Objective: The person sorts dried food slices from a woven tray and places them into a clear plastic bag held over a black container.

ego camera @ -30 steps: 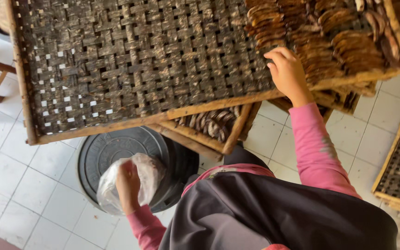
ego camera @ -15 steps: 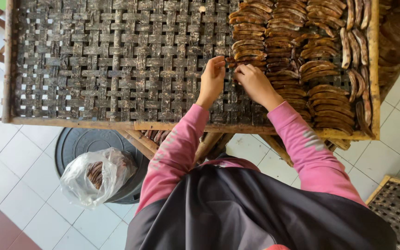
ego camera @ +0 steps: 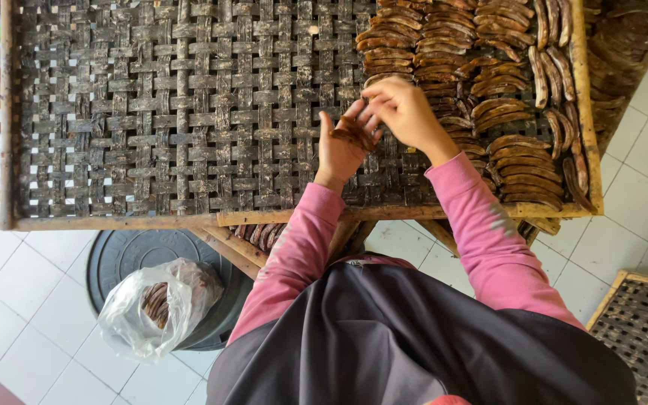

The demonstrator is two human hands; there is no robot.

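Over the woven bamboo drying tray (ego camera: 151,112), the left hand (ego camera: 343,146) grasps a small stack of brown dried slices (ego camera: 354,133); the right hand (ego camera: 406,112) pinches at the stack's top. Rows of laid slices (ego camera: 489,82) fill the tray's right part. Below the tray's front edge, a clear plastic bag (ego camera: 155,307) of slices rests on a black bin lid (ego camera: 136,255).

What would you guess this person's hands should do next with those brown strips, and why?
Probably lay one strip from the small bunch in the left hand onto the bare weave of the woven tray, beside the rows of brown strips. The right hand already has its fingertips at the bunch, the rows end right there, and the tray's left part is uncovered.
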